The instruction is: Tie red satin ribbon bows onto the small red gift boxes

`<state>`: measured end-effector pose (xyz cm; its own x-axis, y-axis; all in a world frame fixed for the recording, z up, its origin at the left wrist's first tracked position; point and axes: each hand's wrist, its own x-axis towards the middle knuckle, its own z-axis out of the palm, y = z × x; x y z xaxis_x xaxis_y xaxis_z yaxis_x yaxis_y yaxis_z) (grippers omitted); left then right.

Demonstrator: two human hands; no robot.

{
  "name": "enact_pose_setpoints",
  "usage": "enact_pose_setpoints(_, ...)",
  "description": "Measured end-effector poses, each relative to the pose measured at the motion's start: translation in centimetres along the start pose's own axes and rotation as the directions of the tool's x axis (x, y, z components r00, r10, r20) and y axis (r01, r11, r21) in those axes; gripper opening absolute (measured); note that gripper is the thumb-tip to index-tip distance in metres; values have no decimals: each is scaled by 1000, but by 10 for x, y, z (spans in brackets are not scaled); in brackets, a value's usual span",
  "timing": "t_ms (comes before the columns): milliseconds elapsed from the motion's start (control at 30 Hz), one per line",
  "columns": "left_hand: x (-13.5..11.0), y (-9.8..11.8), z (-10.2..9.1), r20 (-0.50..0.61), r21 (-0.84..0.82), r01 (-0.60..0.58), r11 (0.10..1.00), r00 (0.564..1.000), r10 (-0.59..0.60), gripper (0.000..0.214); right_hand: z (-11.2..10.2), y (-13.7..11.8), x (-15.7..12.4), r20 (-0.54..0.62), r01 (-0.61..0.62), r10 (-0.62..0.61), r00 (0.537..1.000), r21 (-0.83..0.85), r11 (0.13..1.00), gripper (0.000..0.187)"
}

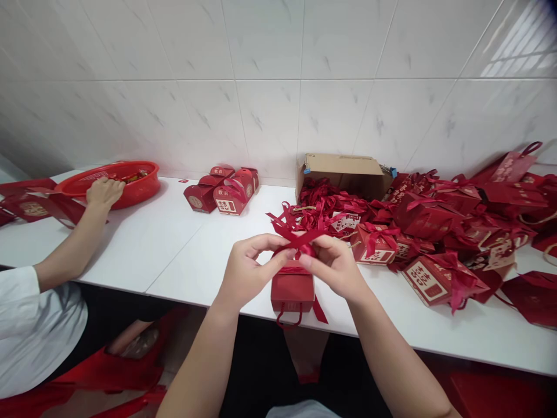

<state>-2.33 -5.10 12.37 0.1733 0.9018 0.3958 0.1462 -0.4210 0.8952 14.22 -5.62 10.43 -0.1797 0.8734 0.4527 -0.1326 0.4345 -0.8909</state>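
In front of me at the table's near edge stands a small red gift box with a cord handle hanging toward me. Above its top, a red ribbon is crossed over itself. My left hand pinches the ribbon from the left, thumb against fingers. From the right, my right hand pinches it too, and the thumbs almost meet. One ribbon tail hangs down the box's right side. Part of the box top is hidden by my fingers.
A cardboard box spills red ribbons behind my hands. Finished-looking red boxes are heaped at right. Several red boxes stand near the wall. At left, a co-worker's hand reaches into a red basin.
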Motion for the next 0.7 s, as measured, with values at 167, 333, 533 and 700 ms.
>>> enact_pose_setpoints(167,-2,2,-6,195,42,55,998,979,-62,15,-3,7,-3,104,224,-208,973,-184,957,15)
enact_pose_setpoints(333,1,-8,-11,273,-261,276,925,940,-204,19,-18,18,-3,291,481,-389,874,-406,777,20)
enact_pose_setpoints(533,1,-13,-7,238,-354,305,884,944,-230,11,-22,24,-2,358,569,-445,821,-581,581,24)
enact_pose_setpoints(700,-4,-22,-4,-124,81,-27,996,992,37,13,-17,27,-6,85,453,-517,852,-617,644,28)
